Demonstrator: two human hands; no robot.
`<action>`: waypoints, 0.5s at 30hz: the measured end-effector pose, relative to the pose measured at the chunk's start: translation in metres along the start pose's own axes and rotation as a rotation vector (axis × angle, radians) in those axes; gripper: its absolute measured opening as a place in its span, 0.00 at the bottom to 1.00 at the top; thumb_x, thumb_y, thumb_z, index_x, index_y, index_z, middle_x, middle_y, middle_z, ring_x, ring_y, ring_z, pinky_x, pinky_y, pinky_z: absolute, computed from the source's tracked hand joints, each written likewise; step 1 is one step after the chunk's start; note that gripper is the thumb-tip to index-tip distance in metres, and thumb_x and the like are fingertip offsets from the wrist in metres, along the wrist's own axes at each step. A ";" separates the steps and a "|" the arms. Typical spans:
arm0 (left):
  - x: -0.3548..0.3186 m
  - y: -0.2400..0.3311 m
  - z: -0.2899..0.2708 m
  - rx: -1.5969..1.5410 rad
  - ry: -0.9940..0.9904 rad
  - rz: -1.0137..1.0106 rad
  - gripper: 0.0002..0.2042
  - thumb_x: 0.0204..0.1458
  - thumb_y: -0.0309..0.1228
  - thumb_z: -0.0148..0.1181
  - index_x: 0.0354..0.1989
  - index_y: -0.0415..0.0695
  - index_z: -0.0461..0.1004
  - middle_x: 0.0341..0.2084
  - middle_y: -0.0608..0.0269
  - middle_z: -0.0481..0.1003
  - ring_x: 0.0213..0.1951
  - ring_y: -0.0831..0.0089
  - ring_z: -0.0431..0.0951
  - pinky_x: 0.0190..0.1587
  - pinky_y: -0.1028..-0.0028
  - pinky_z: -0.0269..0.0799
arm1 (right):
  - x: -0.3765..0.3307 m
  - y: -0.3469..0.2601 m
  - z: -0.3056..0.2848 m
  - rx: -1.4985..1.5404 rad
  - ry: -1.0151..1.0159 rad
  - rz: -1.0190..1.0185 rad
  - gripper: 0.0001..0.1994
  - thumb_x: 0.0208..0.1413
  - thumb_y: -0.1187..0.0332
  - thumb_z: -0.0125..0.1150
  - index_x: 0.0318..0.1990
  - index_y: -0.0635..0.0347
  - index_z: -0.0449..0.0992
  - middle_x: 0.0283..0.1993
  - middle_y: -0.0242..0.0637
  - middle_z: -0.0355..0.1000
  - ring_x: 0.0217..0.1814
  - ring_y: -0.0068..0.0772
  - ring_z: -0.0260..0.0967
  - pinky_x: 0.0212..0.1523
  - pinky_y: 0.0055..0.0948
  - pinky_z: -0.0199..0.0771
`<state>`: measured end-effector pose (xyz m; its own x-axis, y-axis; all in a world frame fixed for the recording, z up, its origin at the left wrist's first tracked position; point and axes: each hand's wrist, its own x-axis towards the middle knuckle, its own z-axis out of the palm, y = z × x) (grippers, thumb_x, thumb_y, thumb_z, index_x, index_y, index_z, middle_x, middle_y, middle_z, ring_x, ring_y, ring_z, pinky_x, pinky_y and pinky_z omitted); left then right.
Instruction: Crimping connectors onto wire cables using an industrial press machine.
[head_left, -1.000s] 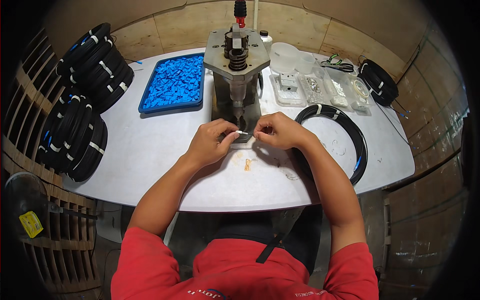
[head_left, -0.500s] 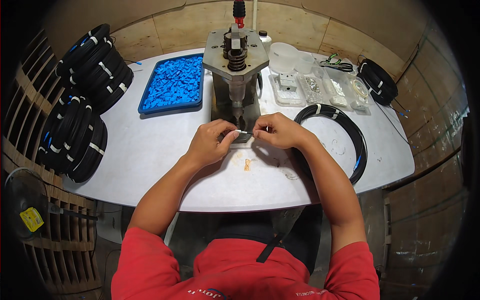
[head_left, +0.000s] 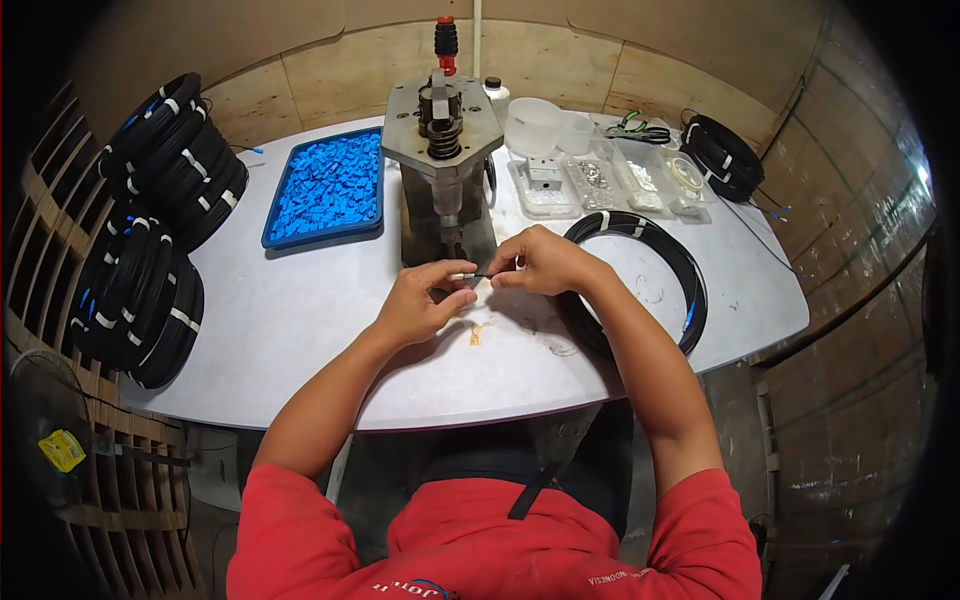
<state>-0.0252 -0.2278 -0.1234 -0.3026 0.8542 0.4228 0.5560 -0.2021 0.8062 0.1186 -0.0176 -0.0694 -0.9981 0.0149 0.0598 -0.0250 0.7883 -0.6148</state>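
Observation:
My left hand [head_left: 418, 298] is bent around a small pale connector [head_left: 461, 276], its index finger along the piece and its thumb a little below. From the connector's right end runs a short stretch of black cable [head_left: 482, 276]. My right hand [head_left: 545, 262] pinches this cable between thumb and fingertips. Both hands are just in front of the lower end of a metal bench press [head_left: 443, 150]. Right of my right hand lies a coil of black cable [head_left: 692, 262] with white ties and a blue end.
Left of the press is a tray [head_left: 268, 238] of small blue parts. Clear boxes [head_left: 548, 208] of small fittings and a white tub [head_left: 532, 122] stand behind right. Stacked black cable coils [head_left: 180, 160] line the left; another coil [head_left: 722, 160] sits far right, near pliers [head_left: 640, 130].
The connector has come slightly nearer me from the press's lower end. My left thumb has dropped away from the index fingertip. The whole view has shifted a little.

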 end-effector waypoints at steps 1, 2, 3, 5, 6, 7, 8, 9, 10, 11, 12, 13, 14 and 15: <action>0.001 -0.001 0.004 -0.033 0.014 -0.017 0.13 0.57 0.27 0.70 0.50 0.38 0.82 0.34 0.58 0.84 0.36 0.71 0.85 0.41 0.73 0.79 | -0.001 -0.002 0.000 0.007 0.003 0.007 0.09 0.56 0.68 0.72 0.42 0.61 0.87 0.36 0.41 0.83 0.36 0.32 0.79 0.42 0.31 0.79; 0.003 -0.003 0.005 -0.064 -0.022 -0.041 0.12 0.58 0.30 0.70 0.48 0.39 0.84 0.38 0.55 0.85 0.36 0.71 0.85 0.41 0.72 0.80 | -0.004 -0.004 0.001 -0.013 -0.008 0.019 0.09 0.56 0.68 0.72 0.42 0.61 0.86 0.35 0.41 0.83 0.36 0.32 0.79 0.41 0.31 0.79; 0.004 -0.005 0.007 -0.067 -0.026 -0.034 0.12 0.58 0.30 0.70 0.48 0.39 0.84 0.38 0.55 0.85 0.36 0.71 0.85 0.41 0.72 0.80 | -0.006 -0.006 0.002 -0.017 -0.003 0.023 0.09 0.56 0.68 0.72 0.42 0.61 0.86 0.35 0.41 0.83 0.36 0.32 0.79 0.41 0.31 0.79; 0.003 -0.005 0.009 0.018 0.033 0.040 0.10 0.58 0.31 0.69 0.45 0.40 0.85 0.39 0.55 0.85 0.35 0.68 0.86 0.40 0.71 0.80 | -0.011 -0.010 0.007 -0.001 0.077 0.009 0.09 0.56 0.68 0.72 0.42 0.61 0.86 0.35 0.40 0.83 0.36 0.32 0.79 0.42 0.31 0.79; 0.003 -0.005 0.009 0.015 0.028 0.044 0.10 0.58 0.31 0.69 0.45 0.40 0.85 0.39 0.55 0.85 0.35 0.68 0.86 0.40 0.71 0.80 | -0.017 -0.011 0.007 0.003 0.116 0.023 0.11 0.56 0.66 0.73 0.44 0.60 0.86 0.38 0.39 0.83 0.39 0.32 0.79 0.42 0.31 0.78; 0.003 -0.004 0.009 0.044 0.047 0.043 0.10 0.58 0.31 0.69 0.44 0.40 0.85 0.39 0.54 0.86 0.35 0.67 0.86 0.40 0.72 0.79 | -0.023 -0.011 0.008 0.000 0.122 0.028 0.11 0.56 0.66 0.73 0.44 0.60 0.86 0.38 0.39 0.83 0.39 0.32 0.79 0.42 0.31 0.78; 0.003 -0.003 0.008 0.073 0.067 0.042 0.10 0.58 0.32 0.69 0.44 0.41 0.86 0.39 0.53 0.86 0.35 0.67 0.86 0.39 0.72 0.79 | -0.032 -0.011 0.010 -0.017 0.219 -0.003 0.12 0.56 0.65 0.73 0.45 0.59 0.85 0.40 0.39 0.83 0.40 0.32 0.79 0.42 0.32 0.78; 0.002 -0.002 0.008 0.069 0.061 0.047 0.10 0.58 0.32 0.69 0.44 0.41 0.86 0.39 0.53 0.86 0.35 0.67 0.86 0.39 0.72 0.79 | -0.041 -0.012 0.010 -0.034 0.317 -0.033 0.13 0.56 0.65 0.73 0.47 0.58 0.85 0.42 0.40 0.83 0.42 0.33 0.79 0.43 0.32 0.78; 0.001 0.000 0.007 0.096 0.076 0.029 0.10 0.58 0.32 0.69 0.44 0.41 0.86 0.38 0.53 0.86 0.34 0.67 0.86 0.39 0.72 0.79 | -0.050 -0.017 0.009 -0.069 0.324 0.015 0.15 0.57 0.64 0.72 0.49 0.57 0.84 0.44 0.40 0.81 0.43 0.36 0.79 0.44 0.33 0.78; 0.000 0.001 0.006 0.122 0.090 0.010 0.10 0.58 0.32 0.69 0.45 0.41 0.86 0.37 0.53 0.86 0.34 0.68 0.86 0.38 0.72 0.79 | -0.060 -0.022 0.009 -0.071 0.327 0.021 0.15 0.57 0.64 0.72 0.49 0.57 0.84 0.44 0.40 0.81 0.43 0.36 0.79 0.44 0.33 0.78; 0.000 -0.004 0.006 0.112 0.088 -0.001 0.10 0.58 0.31 0.69 0.45 0.42 0.86 0.36 0.53 0.86 0.33 0.68 0.87 0.37 0.72 0.80 | -0.071 -0.029 0.011 -0.117 0.378 0.101 0.14 0.57 0.64 0.71 0.49 0.57 0.83 0.44 0.42 0.80 0.43 0.40 0.78 0.45 0.36 0.79; 0.000 -0.003 0.007 0.103 0.076 0.006 0.10 0.58 0.31 0.69 0.45 0.42 0.86 0.36 0.53 0.86 0.33 0.68 0.87 0.37 0.72 0.80 | -0.083 -0.035 0.012 -0.165 0.434 0.188 0.14 0.58 0.63 0.69 0.49 0.57 0.83 0.44 0.44 0.79 0.43 0.45 0.78 0.47 0.39 0.79; 0.001 -0.002 0.008 0.101 0.085 0.015 0.10 0.58 0.31 0.69 0.45 0.41 0.86 0.35 0.53 0.86 0.33 0.69 0.87 0.37 0.72 0.80 | -0.093 -0.031 0.017 -0.264 0.524 0.143 0.14 0.58 0.62 0.68 0.48 0.58 0.83 0.43 0.44 0.77 0.46 0.48 0.76 0.50 0.42 0.77; 0.002 -0.001 0.010 0.098 0.093 0.024 0.10 0.58 0.30 0.68 0.45 0.41 0.86 0.34 0.53 0.86 0.33 0.69 0.87 0.37 0.73 0.80 | -0.101 -0.027 0.019 -0.269 0.531 0.160 0.14 0.58 0.62 0.68 0.48 0.58 0.83 0.43 0.44 0.77 0.46 0.48 0.76 0.50 0.42 0.77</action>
<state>-0.0189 -0.2212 -0.1278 -0.3560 0.8006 0.4819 0.6359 -0.1704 0.7528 0.2188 -0.0524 -0.0738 -0.8220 0.3957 0.4095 0.2071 0.8776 -0.4323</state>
